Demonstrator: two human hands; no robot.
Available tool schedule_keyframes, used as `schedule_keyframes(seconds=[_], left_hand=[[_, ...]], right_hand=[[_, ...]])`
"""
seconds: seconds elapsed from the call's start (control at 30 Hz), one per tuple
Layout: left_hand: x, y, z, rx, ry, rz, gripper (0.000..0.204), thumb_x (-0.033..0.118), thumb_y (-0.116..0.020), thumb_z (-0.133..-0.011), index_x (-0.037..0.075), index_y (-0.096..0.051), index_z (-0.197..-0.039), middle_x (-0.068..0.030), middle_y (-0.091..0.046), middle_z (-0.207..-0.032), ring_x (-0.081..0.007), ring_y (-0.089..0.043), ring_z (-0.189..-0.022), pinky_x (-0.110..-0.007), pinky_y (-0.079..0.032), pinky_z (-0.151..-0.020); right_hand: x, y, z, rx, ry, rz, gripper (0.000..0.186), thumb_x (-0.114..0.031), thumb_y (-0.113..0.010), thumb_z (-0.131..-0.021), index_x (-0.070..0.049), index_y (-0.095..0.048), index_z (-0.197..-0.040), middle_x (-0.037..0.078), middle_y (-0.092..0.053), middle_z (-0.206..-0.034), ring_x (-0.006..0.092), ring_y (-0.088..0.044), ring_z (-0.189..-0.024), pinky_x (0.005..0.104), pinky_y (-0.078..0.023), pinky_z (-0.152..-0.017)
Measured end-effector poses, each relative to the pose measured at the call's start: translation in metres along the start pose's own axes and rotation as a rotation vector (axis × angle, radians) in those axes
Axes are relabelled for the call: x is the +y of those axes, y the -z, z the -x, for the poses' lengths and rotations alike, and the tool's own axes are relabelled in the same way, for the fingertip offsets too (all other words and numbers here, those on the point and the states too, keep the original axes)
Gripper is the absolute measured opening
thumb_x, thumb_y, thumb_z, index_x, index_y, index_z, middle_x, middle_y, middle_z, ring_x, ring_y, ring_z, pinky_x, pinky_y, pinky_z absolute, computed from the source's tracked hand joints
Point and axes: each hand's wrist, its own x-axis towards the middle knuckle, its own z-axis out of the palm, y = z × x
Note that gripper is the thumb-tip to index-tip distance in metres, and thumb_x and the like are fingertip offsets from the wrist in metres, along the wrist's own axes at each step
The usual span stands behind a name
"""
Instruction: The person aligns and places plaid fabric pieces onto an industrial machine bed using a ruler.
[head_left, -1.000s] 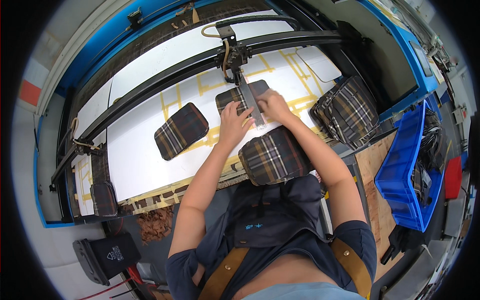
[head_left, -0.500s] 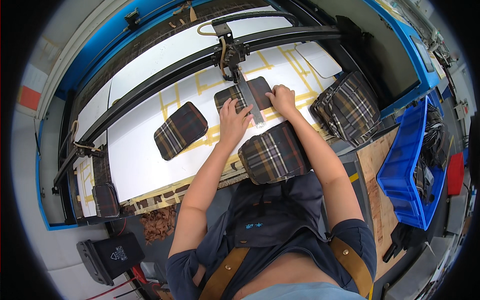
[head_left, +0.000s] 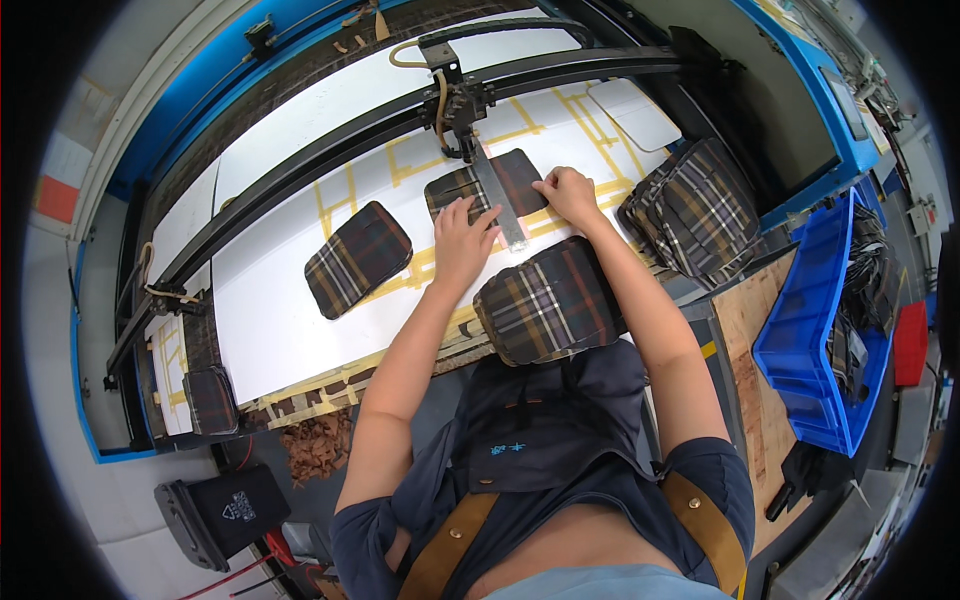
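A dark plaid fabric panel [head_left: 518, 178] with rounded corners lies on the white sheet-covered bed [head_left: 270, 330]. Across its middle runs a flat metal strip [head_left: 498, 200] like a ruler. My left hand [head_left: 464, 245] rests on the panel's lower left part, fingers stretched and apart, the tips near the strip. At the panel's right edge my right hand [head_left: 571, 196] is closed, thumb and forefinger pinching that edge. A stack of plaid panels [head_left: 548, 300] sits at the bed's front edge between my forearms. To the left lies another plaid panel [head_left: 358, 258].
A black machine head [head_left: 460, 105] hangs from a crossbar [head_left: 320, 155] just beyond my hands. More plaid panels are piled [head_left: 695, 205] at the right, and some [head_left: 210, 400] at the front left. A blue bin [head_left: 800, 350] stands at the right.
Both hands stay at the panel, nearly still. The right hand's fingers have shifted slightly at the panel's edge. The whole view has drifted a little.
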Motion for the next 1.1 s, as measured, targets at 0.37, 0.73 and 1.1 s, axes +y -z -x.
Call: schedule_keyframes(seconds=[0.37,0.73,1.1], left_hand=[[0.004,0.003,-0.003,-0.077,0.006,0.051,0.041,0.026,-0.065,-0.091,0.011,-0.062,-0.129,-0.0124,-0.053,-0.138,-0.0352,-0.044,-0.13,-0.05,-0.033,-0.109],[0.004,0.002,-0.008,-0.142,-0.055,0.001,0.042,0.028,-0.061,-0.093,0.009,-0.058,-0.131,-0.0097,-0.052,-0.142,-0.036,-0.042,-0.132,-0.052,-0.026,-0.115],[-0.009,0.001,-0.006,-0.061,0.142,0.096,0.046,0.024,-0.066,-0.09,0.003,-0.057,-0.129,-0.0157,-0.054,-0.132,-0.036,-0.046,-0.126,-0.048,-0.035,-0.109]], right_hand=[[-0.001,-0.01,0.005,0.158,0.133,0.04,0.019,-0.023,-0.076,-0.081,-0.006,-0.07,-0.077,0.014,-0.068,-0.085,0.0325,-0.065,-0.085,0.0472,-0.044,-0.077],[-0.001,-0.011,0.004,0.162,0.144,0.022,0.018,-0.022,-0.075,-0.08,-0.006,-0.068,-0.076,0.014,-0.067,-0.084,0.0322,-0.064,-0.084,0.048,-0.044,-0.076],[0.003,-0.015,0.008,0.233,0.223,-0.025,0.018,-0.019,-0.073,-0.082,-0.005,-0.065,-0.075,0.012,-0.064,-0.079,0.0315,-0.062,-0.079,0.0452,-0.042,-0.073]])
